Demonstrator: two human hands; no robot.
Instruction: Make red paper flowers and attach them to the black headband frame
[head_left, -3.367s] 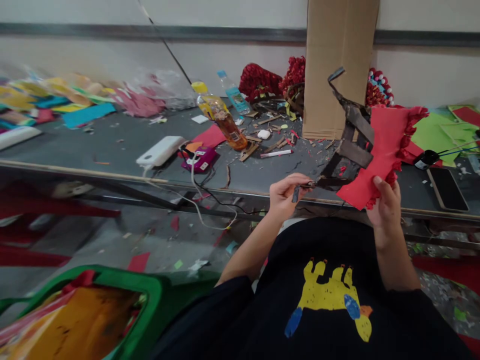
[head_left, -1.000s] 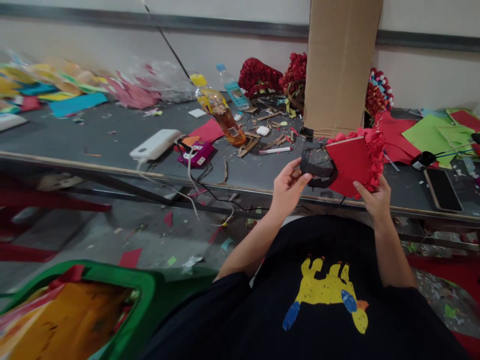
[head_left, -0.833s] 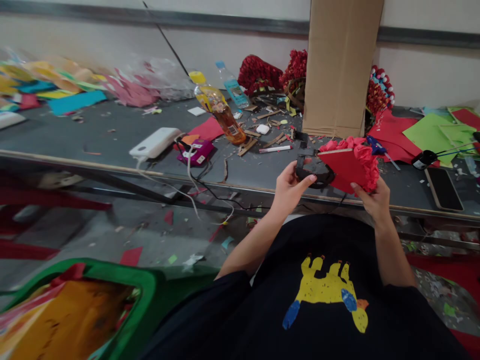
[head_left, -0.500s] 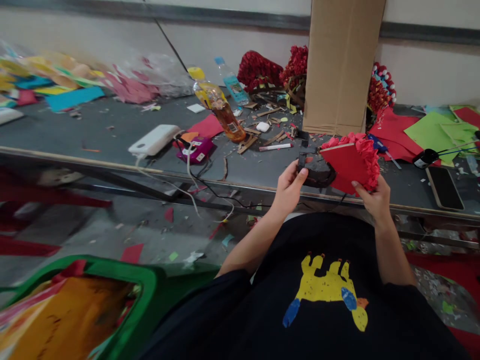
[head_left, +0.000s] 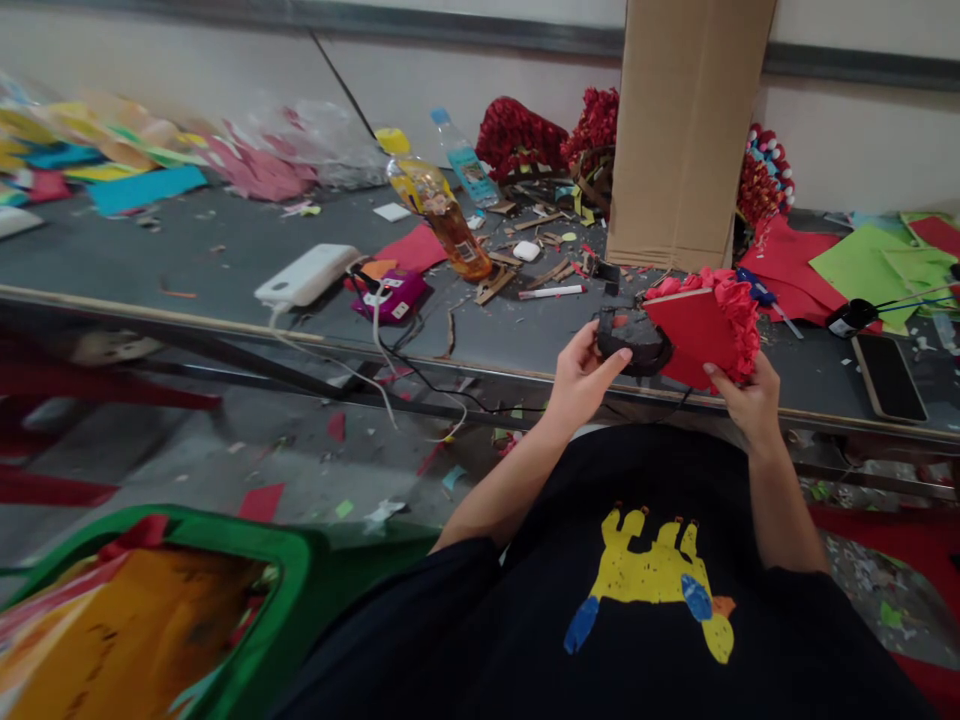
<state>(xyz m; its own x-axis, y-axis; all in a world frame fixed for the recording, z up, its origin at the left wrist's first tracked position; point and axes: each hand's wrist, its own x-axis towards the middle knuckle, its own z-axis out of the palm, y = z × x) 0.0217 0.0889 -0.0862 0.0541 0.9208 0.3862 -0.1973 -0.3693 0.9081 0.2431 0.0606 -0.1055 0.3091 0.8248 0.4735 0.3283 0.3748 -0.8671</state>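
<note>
My left hand point(head_left: 581, 375) pinches the dark strip frame point(head_left: 628, 340) of a paper craft piece, thumb on top. My right hand point(head_left: 746, 395) grips the lower edge of the same piece's red paper panel point(head_left: 694, 325), which has a ruffled red fringe point(head_left: 739, 305) along its top and right side. I hold the piece just above the near edge of the grey table point(head_left: 187, 270), in front of my black shirt.
A tall cardboard sheet point(head_left: 686, 130) stands behind the piece. A tilted drink bottle point(head_left: 439, 215), a white power bank point(head_left: 304, 275), a pen point(head_left: 553, 292), a phone point(head_left: 885, 375), coloured paper point(head_left: 870, 265) and scraps lie on the table. A green bin point(head_left: 165, 610) sits at lower left.
The craft piece was held high and unfolded; I have lowered it and the dark frame is now folded in against the red panel. Over the last second both hands stay nearly still.
</note>
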